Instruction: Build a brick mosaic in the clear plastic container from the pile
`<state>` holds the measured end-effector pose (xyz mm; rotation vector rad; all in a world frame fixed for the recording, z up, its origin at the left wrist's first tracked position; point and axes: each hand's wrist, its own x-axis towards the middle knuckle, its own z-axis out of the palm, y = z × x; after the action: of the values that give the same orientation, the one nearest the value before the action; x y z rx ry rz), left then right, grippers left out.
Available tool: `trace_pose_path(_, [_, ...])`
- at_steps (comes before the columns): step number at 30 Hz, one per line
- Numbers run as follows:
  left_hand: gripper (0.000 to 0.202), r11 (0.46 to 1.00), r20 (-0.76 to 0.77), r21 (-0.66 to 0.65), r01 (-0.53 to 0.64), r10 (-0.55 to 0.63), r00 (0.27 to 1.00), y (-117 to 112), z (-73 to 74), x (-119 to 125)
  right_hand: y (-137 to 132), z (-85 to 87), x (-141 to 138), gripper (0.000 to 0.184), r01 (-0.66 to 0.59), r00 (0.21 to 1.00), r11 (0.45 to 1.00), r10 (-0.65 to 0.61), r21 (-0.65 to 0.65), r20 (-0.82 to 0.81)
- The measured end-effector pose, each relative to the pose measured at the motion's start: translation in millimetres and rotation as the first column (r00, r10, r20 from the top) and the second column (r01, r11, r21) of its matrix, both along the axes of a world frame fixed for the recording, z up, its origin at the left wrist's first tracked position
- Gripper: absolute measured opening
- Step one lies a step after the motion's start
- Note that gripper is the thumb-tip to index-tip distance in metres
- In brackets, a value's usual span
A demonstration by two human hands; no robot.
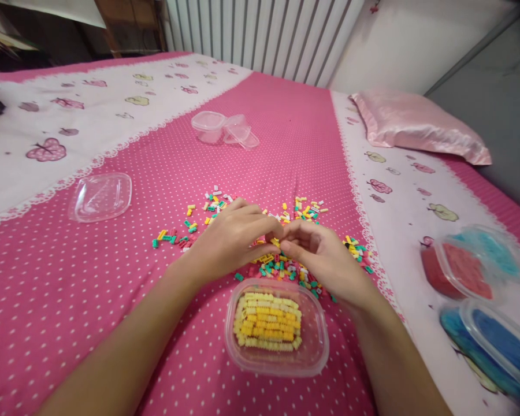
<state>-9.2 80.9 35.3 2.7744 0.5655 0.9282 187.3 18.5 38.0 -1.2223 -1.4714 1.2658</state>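
My left hand point(229, 240) and my right hand point(325, 257) meet fingertip to fingertip above a scatter of small coloured pieces point(277, 263) on a pink dotted bedspread point(91, 289). Both hands have their fingers curled into a pinch; what they hold between them is too small to make out. Just in front of my hands stands a clear plastic container point(318, 341) with rows of yellow and cream pieces point(268, 322) packed in it.
A clear lid point(100, 196) lies at the left. Two small clear tubs point(223, 128) sit further back. Lidded tubs of red point(457, 270) and blue point(494, 341) pieces stand at the right. A pink pillow point(416, 124) lies at the back right.
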Motion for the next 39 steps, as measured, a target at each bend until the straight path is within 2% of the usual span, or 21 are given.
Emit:
trace_pose_path(9, [0.007,0.997,-0.033,0.068,-0.020,0.023,0.999,-2,2.9,2,2,-3.3,3,0.016,0.033,0.999,0.999,-0.033,-0.005,0.020])
trace_pose_path(22, [0.009,0.997,-0.093,0.075,-0.027,0.034,0.995,-5,7.2,0,2,-1.8,3,0.014,-0.002,0.998,1.000,0.002,-0.008,0.056])
trace_pose_path(32, [0.012,1.000,-0.104,-0.006,0.017,-0.017,0.994,-6,7.5,1,1,-0.2,3,0.013,-0.021,0.999,1.000,0.022,-0.012,0.049])
trace_pose_path(39, [0.014,0.990,-0.097,-0.125,0.064,-0.076,0.992,-9,9.0,1,1,-1.8,1,0.008,-0.019,0.998,1.000,0.018,0.015,0.059])
